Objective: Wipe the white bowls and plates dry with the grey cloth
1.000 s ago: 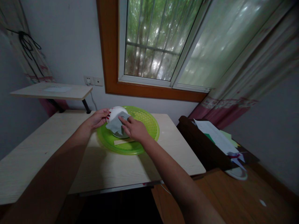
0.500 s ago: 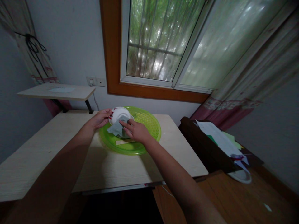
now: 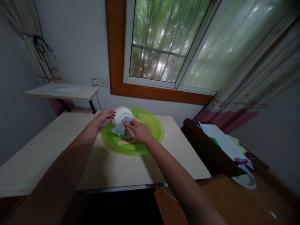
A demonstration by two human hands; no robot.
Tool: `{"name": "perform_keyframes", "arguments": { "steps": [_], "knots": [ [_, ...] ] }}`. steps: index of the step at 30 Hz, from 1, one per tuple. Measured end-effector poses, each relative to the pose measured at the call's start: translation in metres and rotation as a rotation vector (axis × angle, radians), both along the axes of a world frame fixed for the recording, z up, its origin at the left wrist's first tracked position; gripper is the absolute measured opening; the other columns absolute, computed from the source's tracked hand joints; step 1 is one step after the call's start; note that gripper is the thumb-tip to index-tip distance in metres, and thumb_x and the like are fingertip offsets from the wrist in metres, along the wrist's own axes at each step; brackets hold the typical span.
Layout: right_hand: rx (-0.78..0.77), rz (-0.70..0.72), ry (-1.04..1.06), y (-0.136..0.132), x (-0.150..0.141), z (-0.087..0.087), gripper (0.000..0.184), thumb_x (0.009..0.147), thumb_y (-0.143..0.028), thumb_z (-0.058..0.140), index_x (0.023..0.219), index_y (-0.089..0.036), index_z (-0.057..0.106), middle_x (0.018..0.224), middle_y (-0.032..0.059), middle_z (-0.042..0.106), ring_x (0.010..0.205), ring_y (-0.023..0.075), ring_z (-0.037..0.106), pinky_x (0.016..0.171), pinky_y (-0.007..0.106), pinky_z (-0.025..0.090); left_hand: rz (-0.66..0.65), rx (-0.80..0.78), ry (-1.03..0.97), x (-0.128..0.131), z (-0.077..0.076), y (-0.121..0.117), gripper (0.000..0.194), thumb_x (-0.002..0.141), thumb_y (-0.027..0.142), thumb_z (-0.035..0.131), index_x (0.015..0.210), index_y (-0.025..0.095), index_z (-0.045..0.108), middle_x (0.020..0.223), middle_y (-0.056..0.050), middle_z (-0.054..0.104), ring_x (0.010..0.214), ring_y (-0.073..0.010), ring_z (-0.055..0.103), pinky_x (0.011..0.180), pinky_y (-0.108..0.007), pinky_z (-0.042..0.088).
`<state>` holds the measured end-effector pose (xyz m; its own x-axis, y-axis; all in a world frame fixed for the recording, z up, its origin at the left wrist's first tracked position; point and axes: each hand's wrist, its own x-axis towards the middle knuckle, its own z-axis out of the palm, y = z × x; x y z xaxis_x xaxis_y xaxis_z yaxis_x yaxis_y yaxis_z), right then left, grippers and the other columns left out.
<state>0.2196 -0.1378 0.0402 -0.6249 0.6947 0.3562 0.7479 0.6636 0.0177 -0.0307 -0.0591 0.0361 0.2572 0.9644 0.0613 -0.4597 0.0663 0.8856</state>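
My left hand (image 3: 104, 118) grips the left rim of a white bowl (image 3: 120, 113) with red decoration, tilted so its underside ring seems to face me. A grey-green cloth (image 3: 120, 128) is pinched in my right hand (image 3: 138, 130) and lies against the bowl's lower right side. Beneath them is a round green plastic basket (image 3: 153, 125) with a lattice surface. Another pale dish (image 3: 126, 136) shows partly behind the cloth. A pair of chopsticks (image 3: 125, 142) rests in the basket's near part, its right end hidden by my right hand.
The basket stands on a light wooden table (image 3: 180, 156). A small raised shelf (image 3: 63, 91) with black legs is at the left. Beyond is a wall with sockets (image 3: 99, 82) and a window (image 3: 161, 47). At the right, a dark brown piece of furniture (image 3: 199, 150) bears papers (image 3: 217, 137).
The view has shifted slightly, so everything sits a little further right. Both hands keep their hold, and the cloth's folds against the bowl have changed a little.
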Motion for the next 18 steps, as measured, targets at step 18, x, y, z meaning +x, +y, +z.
{"name": "perform_keyframes", "arguments": {
  "steps": [18],
  "knots": [
    [0.024,0.021,0.045,0.0041,0.002,-0.0048,0.045,0.104,-0.042,0.037,0.146,-0.033,0.051,0.114,0.0078,0.061,0.088,0.0178,0.061,0.075,0.027,0.049,-0.004,0.011,0.007,-0.0024,-0.0064,0.0054,0.024,0.068,0.007,0.072,0.092,0.007,0.069,0.08,-0.008,0.072,0.067,-0.0138,0.064,0.065,-0.024,0.056]
  ]
}}
